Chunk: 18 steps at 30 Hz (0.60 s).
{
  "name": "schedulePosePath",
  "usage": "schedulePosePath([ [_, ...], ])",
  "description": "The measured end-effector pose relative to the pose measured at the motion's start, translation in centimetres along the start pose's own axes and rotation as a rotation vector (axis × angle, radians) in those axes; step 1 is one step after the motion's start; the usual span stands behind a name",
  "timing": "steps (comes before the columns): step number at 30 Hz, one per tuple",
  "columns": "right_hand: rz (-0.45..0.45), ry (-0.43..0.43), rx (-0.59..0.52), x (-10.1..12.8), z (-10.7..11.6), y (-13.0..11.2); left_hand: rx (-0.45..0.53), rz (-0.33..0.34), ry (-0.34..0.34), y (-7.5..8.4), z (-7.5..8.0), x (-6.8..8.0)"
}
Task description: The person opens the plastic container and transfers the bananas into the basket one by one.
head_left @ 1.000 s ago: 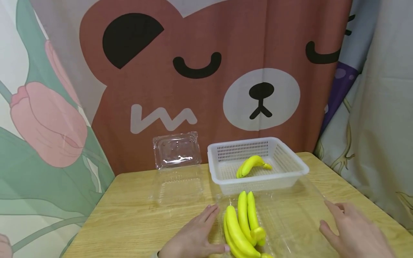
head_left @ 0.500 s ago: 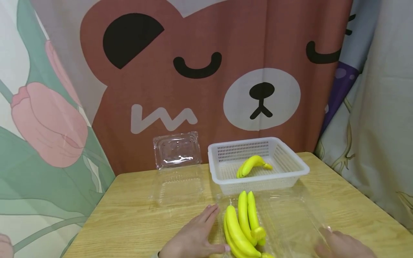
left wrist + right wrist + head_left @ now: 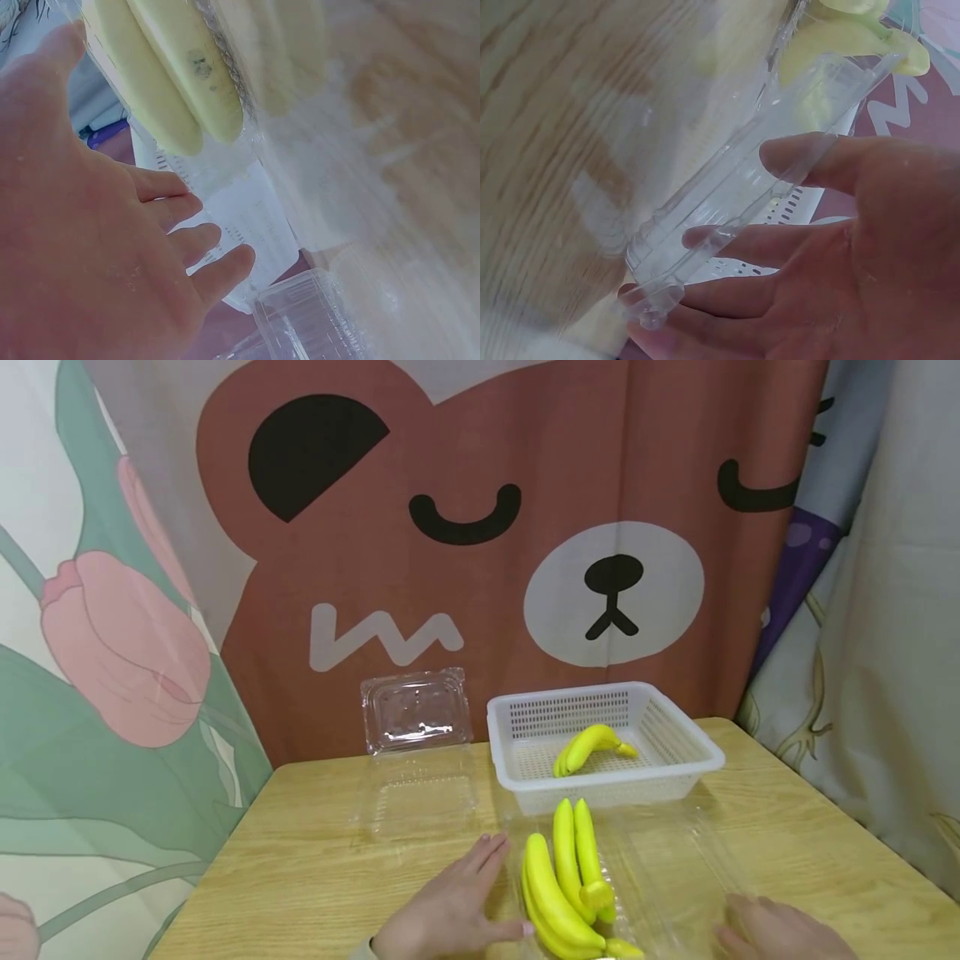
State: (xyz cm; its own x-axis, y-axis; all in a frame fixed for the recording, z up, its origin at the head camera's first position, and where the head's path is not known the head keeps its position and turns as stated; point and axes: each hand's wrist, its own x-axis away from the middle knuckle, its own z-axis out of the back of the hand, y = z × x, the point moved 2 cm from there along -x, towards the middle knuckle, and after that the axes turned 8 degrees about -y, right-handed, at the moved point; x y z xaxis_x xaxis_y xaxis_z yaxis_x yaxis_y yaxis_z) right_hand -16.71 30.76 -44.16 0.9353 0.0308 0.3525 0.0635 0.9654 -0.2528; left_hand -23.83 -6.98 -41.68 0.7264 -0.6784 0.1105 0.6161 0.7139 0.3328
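Observation:
Two bunches of yellow bananas (image 3: 555,902) lie side by side in the left half of a clear plastic clamshell container (image 3: 611,868) at the table's front. Beside its left wall is my left hand (image 3: 450,902), fingers extended and thumb near the lower left edge. The left wrist view shows that hand (image 3: 97,247) spread next to the banana tips (image 3: 180,82). On the other side, my right hand (image 3: 780,931) pinches the outer edge of the container's lid (image 3: 675,860). In the right wrist view the thumb lies over the lid's rim (image 3: 727,217), with fingers behind it.
Behind the container stands a white perforated basket (image 3: 618,781) with another banana bunch (image 3: 588,747) inside. A second clear clamshell (image 3: 416,714) stands open at the back left of the wooden table (image 3: 300,860). A bear-print curtain (image 3: 450,585) hangs at the far edge.
My right hand has moved left and toward me, and the lid's outer edge has come left with it. The left hand stays beside the bananas. The head view has shifted slightly.

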Motion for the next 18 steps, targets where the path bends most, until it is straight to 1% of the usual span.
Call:
schedulePosePath([
  [5, 0.029, 0.036, 0.012, -0.3, 0.4, -0.3, 0.018, 0.003, 0.012, -0.3, 0.2, -0.4],
  [11, 0.02, 0.065, 0.011, -0.7, 0.6, -0.9, 0.05, -0.004, 0.038, -0.8, 0.3, -0.7],
  [18, -0.021, 0.024, 0.028, -1.1, 0.9, -1.0, 0.061, -0.01, 0.043, -1.0, 0.3, -0.8],
])
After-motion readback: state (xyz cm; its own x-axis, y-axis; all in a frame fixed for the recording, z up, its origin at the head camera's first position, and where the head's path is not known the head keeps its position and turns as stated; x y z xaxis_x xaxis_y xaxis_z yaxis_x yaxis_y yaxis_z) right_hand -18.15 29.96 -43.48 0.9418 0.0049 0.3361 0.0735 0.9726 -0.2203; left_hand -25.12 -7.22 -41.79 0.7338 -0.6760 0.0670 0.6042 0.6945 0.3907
